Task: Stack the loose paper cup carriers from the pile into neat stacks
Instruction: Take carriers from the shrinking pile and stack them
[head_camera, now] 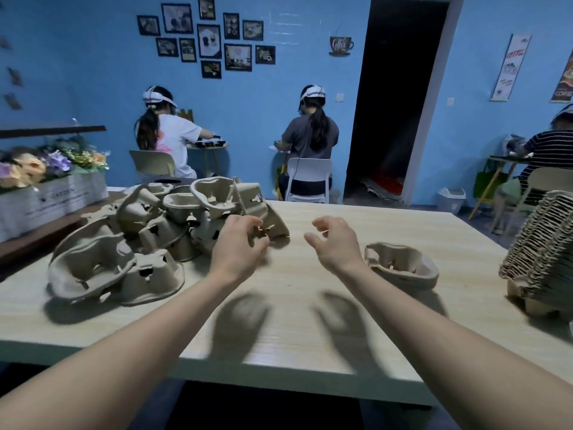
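Both bare forearms reach forward over a pale wood-grain table (pixel 310 321). The left hand (pixel 240 246) is at the near right edge of the pile of loose paper cup carriers (pixel 161 225), fingers curled toward a tilted carrier (pixel 273 225) at the pile's right end; the fingertips overlap that carrier's edge, but whether they actually pinch it cannot be told. The right hand (pixel 336 243) hangs above bare table between the pile and a single carrier (pixel 401 265), fingers loosely curled and spread, holding nothing and touching nothing. The pile occupies the left half of the table: brown moulded-pulp carriers lie jumbled at mixed angles, some upside down, some tipped on edge, several resting on one another. The single carrier sits apart, just right of the right wrist, cups facing up. At the far right edge a tall nested stack of carriers (pixel 542 246) stands on the table, leaning slightly, partly cut off by the frame. Left of the table, a white wooden planter box (pixel 55 197) holds artificial flowers. Behind, 3 seated persons face a blue wall, 1 of them only partly in view at the right; framed pictures (pixel 207 35) hang on the wall, and a dark doorway (pixel 400 97) opens to the right of centre.
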Demonstrator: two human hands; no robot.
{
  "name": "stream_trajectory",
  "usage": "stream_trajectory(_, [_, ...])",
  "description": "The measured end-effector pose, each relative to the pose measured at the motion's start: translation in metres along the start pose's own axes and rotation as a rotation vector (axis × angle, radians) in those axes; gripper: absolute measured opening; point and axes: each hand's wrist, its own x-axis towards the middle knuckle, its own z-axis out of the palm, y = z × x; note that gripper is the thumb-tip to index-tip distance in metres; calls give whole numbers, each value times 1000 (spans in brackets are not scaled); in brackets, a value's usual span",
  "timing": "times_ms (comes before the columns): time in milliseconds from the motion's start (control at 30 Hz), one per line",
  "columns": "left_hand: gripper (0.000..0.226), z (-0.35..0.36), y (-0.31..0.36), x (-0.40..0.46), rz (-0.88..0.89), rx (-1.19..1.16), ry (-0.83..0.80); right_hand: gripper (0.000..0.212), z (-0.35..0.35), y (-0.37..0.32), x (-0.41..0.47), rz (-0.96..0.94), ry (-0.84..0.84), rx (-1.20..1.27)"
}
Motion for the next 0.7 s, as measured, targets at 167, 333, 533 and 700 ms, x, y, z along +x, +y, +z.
stream_trajectory(167, [40, -34, -33, 21, 31, 199, 171, 34, 41, -35, 24, -46, -34, 23])
stream_trajectory(333, [38, -51, -52, 43, 83, 352, 175, 38, 72, -60, 47, -119, -54, -35])
stream_trajectory(533, [19, -50, -73, 60, 216, 421, 163, 33, 99, -74, 61, -142, -8, -92])
stream_trajectory(700, [7, -47, -74, 61, 278, 365, 184, 14, 106, -76, 65, -132, 16, -98])
